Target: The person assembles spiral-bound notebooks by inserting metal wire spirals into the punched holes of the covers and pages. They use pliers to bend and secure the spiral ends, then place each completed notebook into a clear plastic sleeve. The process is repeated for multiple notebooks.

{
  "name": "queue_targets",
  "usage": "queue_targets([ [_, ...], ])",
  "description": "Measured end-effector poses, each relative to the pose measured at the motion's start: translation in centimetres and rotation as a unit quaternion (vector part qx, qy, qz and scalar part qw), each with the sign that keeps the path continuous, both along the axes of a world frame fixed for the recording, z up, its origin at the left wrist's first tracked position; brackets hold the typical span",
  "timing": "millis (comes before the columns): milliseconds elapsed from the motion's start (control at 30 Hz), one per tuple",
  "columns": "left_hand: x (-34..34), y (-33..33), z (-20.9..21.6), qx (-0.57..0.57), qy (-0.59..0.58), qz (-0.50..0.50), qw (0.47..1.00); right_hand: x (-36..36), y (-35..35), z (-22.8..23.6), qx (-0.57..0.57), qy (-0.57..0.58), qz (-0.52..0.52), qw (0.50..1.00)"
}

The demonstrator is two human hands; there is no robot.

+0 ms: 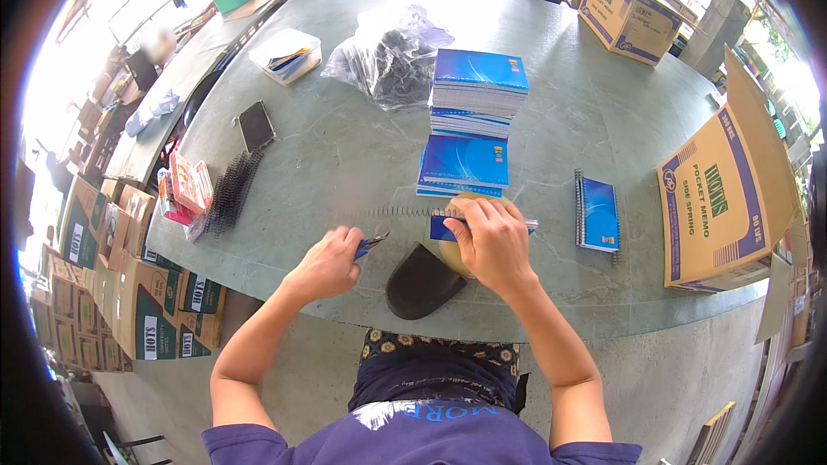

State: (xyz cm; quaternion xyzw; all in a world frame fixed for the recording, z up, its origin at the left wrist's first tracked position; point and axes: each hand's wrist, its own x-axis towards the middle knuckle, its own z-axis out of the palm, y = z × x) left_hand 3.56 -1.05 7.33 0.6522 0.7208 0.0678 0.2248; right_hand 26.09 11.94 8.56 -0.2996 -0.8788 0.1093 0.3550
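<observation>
My left hand is closed round a pair of pliers with blue handles, their jaws pointing right. My right hand grips a small blue notebook, mostly hidden under the fingers. From the notebook's far edge a dark wire coil sticks out to the left, its end blurred. Under the right hand lies a round beige object, partly covered. Beside it is a black rounded pad. Just beyond the hands rises a stack of blue notebooks. A coil-bound notebook lies to the right.
An open carton stands on the table at the right, another carton far right. A plastic bag of black coils, a white tub, a phone, loose coils and red packets lie left.
</observation>
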Motion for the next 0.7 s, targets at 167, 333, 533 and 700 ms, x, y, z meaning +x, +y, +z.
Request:
queue_targets([
  [167,4.2,0.9,5.9,0.09,-0.104,-0.021,0.99,0.1,0.4,-0.5,0.011,0.031,0.008,0.999],
  [333,5.0,3.6,5.8,0.108,0.009,-0.051,0.993,0.0,0.3,-0.4,0.011,0.051,0.013,0.999],
  [533,5.5,4.1,7.4,0.104,0.15,-0.09,0.979,-0.1,0.3,-0.5,0.015,0.043,0.006,0.999],
  [700,5.9,5.0,8.5,0.084,0.184,-0.128,0.971,-0.4,0.1,-0.9,0.049,0.031,-0.005,0.998],
])
